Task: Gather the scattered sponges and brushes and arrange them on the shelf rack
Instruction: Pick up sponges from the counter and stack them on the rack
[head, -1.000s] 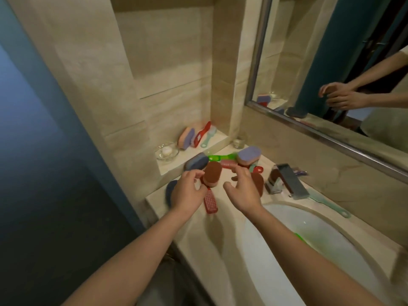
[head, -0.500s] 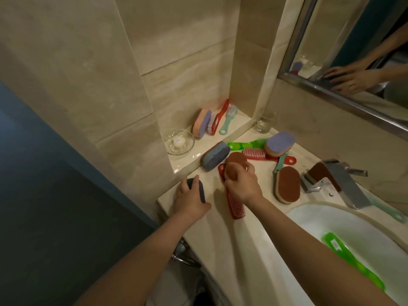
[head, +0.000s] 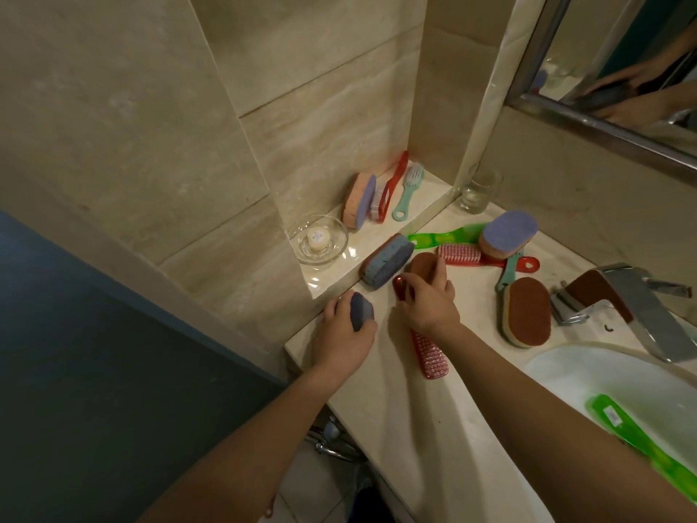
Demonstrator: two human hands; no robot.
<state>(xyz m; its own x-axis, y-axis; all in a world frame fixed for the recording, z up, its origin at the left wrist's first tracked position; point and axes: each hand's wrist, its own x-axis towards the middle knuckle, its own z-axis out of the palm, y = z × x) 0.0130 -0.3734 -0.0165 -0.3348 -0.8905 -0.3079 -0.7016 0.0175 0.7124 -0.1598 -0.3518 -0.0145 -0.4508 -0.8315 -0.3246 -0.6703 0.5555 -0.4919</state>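
Observation:
My left hand (head: pixel 345 335) grips a small blue-purple sponge (head: pixel 361 310) at the counter's left corner. My right hand (head: pixel 428 300) closes on a brown sponge (head: pixel 424 266) that lies over the handle of a red brush (head: pixel 430 352). A blue sponge (head: pixel 384 260) leans on the edge of the tiled shelf (head: pixel 339 271). On the shelf stand an orange-and-purple sponge (head: pixel 358 201), a red brush (head: pixel 392 190) and a mint brush (head: pixel 409 190). Further right on the counter lie a green brush (head: pixel 445 235), a pink-bristled red brush (head: pixel 475 255), a purple-topped sponge (head: pixel 509 232) and a brown-topped sponge (head: pixel 526 312).
A glass dish (head: pixel 320 239) with a small white piece sits on the shelf's left end. A drinking glass (head: pixel 479 192) stands in the corner. The chrome tap (head: pixel 641 307) overhangs the white basin (head: pixel 565 368), where a green brush (head: pixel 641 439) lies. A mirror (head: pixel 622 62) hangs at upper right.
Both hands came down from hovering over the pile: the left took the small blue sponge at the corner, the right closed on the brown sponge. The view tilted down and closer.

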